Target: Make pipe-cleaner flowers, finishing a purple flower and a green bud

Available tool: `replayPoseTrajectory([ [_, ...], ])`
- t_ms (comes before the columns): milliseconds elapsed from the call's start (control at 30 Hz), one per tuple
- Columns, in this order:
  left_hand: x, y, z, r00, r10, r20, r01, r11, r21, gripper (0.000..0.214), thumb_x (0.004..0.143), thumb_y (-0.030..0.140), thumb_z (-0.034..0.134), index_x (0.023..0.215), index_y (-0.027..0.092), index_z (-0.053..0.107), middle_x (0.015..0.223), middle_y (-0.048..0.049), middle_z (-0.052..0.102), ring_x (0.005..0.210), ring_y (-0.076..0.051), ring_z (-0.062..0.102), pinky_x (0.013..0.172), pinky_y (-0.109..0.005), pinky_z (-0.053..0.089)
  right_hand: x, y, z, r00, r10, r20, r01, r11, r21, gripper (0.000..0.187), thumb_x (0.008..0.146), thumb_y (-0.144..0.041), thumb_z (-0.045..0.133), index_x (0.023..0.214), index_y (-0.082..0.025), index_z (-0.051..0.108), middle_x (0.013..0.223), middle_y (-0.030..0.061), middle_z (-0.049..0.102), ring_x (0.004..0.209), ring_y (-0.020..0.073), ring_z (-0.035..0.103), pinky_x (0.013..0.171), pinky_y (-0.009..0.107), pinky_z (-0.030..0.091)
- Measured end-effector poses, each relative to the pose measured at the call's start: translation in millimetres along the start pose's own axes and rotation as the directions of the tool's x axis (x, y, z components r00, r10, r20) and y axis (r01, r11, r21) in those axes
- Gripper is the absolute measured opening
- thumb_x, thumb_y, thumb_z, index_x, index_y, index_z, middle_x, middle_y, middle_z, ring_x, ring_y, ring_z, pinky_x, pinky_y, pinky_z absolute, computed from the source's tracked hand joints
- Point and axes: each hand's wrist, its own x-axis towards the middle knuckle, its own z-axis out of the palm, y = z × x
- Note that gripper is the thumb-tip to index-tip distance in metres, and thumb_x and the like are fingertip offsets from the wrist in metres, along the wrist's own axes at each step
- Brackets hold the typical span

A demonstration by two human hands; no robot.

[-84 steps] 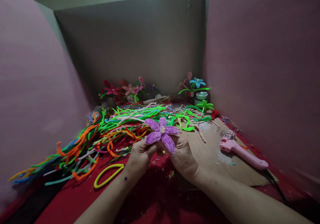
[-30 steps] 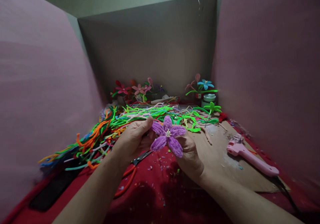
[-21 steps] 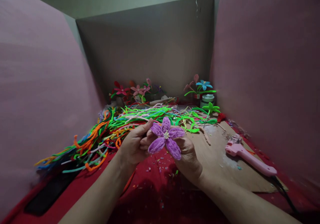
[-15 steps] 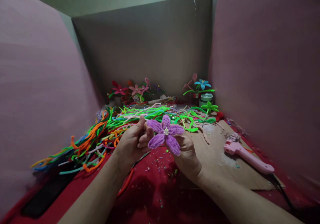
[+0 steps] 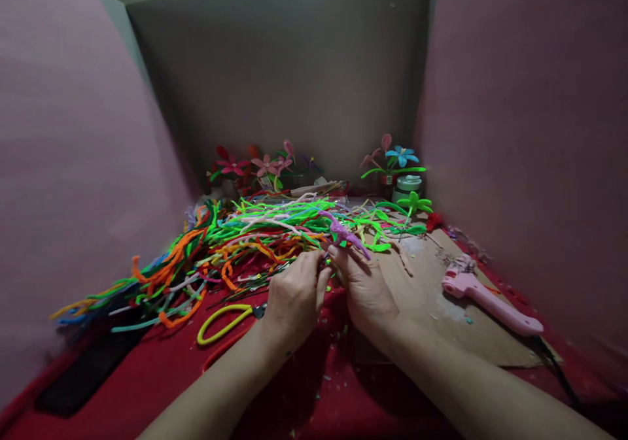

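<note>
A purple pipe-cleaner flower [image 5: 346, 234] is tipped nearly edge-on above my hands, with a bit of green showing under its petals. My right hand [image 5: 367, 293] is closed, thumb and fingers pinching the flower at its base. Close against it, my left hand [image 5: 297, 293] is also closed, its fingertips pinched just below the petals. What lies between those left fingertips is hidden. Left of my left hand are yellow-handled pliers or cutters [image 5: 223, 325], partly covered by the wrist.
A heap of coloured pipe cleaners [image 5: 275, 221] spreads behind and left. On the right, a pink glue gun [image 5: 495, 303] lies on a cardboard sheet [image 5: 422, 296]. Finished flowers [image 5: 265, 165] and a lidded jar [image 5: 408, 185] stand at the back. A dark flat object [image 5: 93, 371] lies front left.
The flower has turned from facing me to edge-on. My left hand has moved from beside the petals to under them, against my right hand. The yellow handle has come into view.
</note>
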Motion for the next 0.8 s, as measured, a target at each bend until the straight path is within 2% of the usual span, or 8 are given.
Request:
replayPoseTrajectory([
  [100, -0.9, 0.3, -0.6, 1.0, -0.02, 0.005, 0.021, 0.998, -0.057, 0.016, 0.086, 0.022, 0.045, 0.088, 0.018, 0.061, 0.08, -0.0076, 0.064, 0.072, -0.018, 0.059, 0.067, -0.026, 0.042, -3.1, -3.3, 1.7, 0.999, -0.035, 0.03, 0.036, 0.998, -0.052, 0.018, 0.077, -0.031, 0.064, 0.092, -0.023, 0.068, 0.083, -0.0001, 0.067, 0.077, 0.0161, 0.058, 0.071, 0.029, 0.046],
  [167, 0.2, 1.9, -3.9, 0.997, -0.074, -0.018, 0.069, 0.977, -0.203, 0.014, 0.084, 0.021, 0.049, 0.082, 0.02, 0.062, 0.075, -0.0045, 0.063, 0.066, -0.015, 0.057, 0.064, -0.024, 0.04, -4.6, -5.7, 2.7, 0.997, -0.056, 0.055, 0.062, 0.992, -0.114, 0.017, 0.079, -0.033, 0.061, 0.091, -0.023, 0.069, 0.085, -0.0004, 0.067, 0.081, 0.0166, 0.059, 0.077, 0.03, 0.046],
  [233, 1.7, 3.4, -7.9, 0.987, -0.16, -0.007, 0.145, 0.916, -0.375, 0.011, 0.081, 0.021, 0.053, 0.078, 0.021, 0.064, 0.069, -0.0012, 0.06, 0.061, -0.013, 0.053, 0.061, -0.021, 0.038, -4.9, -7.0, 3.3, 0.996, -0.063, 0.066, 0.074, 0.978, -0.193, 0.016, 0.079, -0.034, 0.061, 0.089, -0.023, 0.069, 0.083, -0.0006, 0.067, 0.079, 0.0169, 0.059, 0.077, 0.031, 0.046],
  [367, 4.8, 4.6, -14.9, 0.923, -0.338, 0.183, 0.372, 0.671, -0.642, 0.014, 0.079, 0.024, 0.057, 0.066, 0.018, 0.06, 0.054, 0.0043, 0.046, 0.049, -0.008, 0.038, 0.049, -0.019, 0.031, -1.8, -4.6, 1.1, 0.994, -0.055, 0.096, 0.07, 0.983, -0.169, 0.016, 0.074, -0.03, 0.067, 0.087, -0.023, 0.071, 0.083, -0.0001, 0.069, 0.082, 0.0183, 0.06, 0.079, 0.033, 0.047],
  [467, 6.7, 3.7, -19.1, 0.86, -0.391, 0.329, 0.496, 0.484, -0.721, 0.022, 0.076, 0.026, 0.06, 0.059, 0.016, 0.052, 0.05, 0.0059, 0.041, 0.044, -0.006, 0.031, 0.042, -0.017, 0.025, 0.7, -3.8, -2.4, 0.979, -0.035, 0.199, 0.064, 0.988, -0.143, 0.021, 0.073, -0.028, 0.068, 0.093, -0.024, 0.071, 0.088, 0.0, 0.07, 0.089, 0.019, 0.061, 0.087, 0.036, 0.045],
  [567, 7.5, 1.6, -22.0, 0.812, -0.391, 0.433, 0.563, 0.326, -0.76, 0.025, 0.075, 0.029, 0.062, 0.059, 0.015, 0.05, 0.047, 0.0061, 0.042, 0.04, -0.004, 0.029, 0.039, -0.016, 0.022, 1.5, -7.6, -3.3, 0.96, -0.024, 0.28, 0.081, 0.978, -0.193, 0.022, 0.076, -0.029, 0.065, 0.097, -0.025, 0.07, 0.091, -0.0003, 0.069, 0.089, 0.0175, 0.061, 0.09, 0.036, 0.043],
  [667, 7.0, -0.7, -23.6, 0.78, -0.357, 0.514, 0.595, 0.165, -0.787, 0.024, 0.075, 0.029, 0.064, 0.062, 0.014, 0.05, 0.047, 0.0061, 0.045, 0.036, -0.001, 0.027, 0.036, -0.015, 0.019, 2.0, -10.7, -2.3, 0.954, -0.013, 0.299, 0.072, 0.98, -0.187, 0.023, 0.077, -0.031, 0.063, 0.1, -0.027, 0.07, 0.089, -0.0011, 0.069, 0.085, 0.0161, 0.06, 0.086, 0.033, 0.044],
  [800, 6.2, -4.6, -25.5, 0.751, -0.296, 0.59, 0.625, 0.032, -0.78, 0.022, 0.076, 0.027, 0.064, 0.065, 0.014, 0.05, 0.047, 0.006, 0.047, 0.031, 0.001, 0.025, 0.035, -0.014, 0.017, 4.6, -7.9, -4.6, 0.954, 0.054, 0.295, -0.003, 0.985, -0.172, 0.023, 0.077, -0.032, 0.064, 0.097, -0.025, 0.07, 0.082, -0.0011, 0.068, 0.075, 0.0142, 0.058, 0.076, 0.03, 0.045],
])
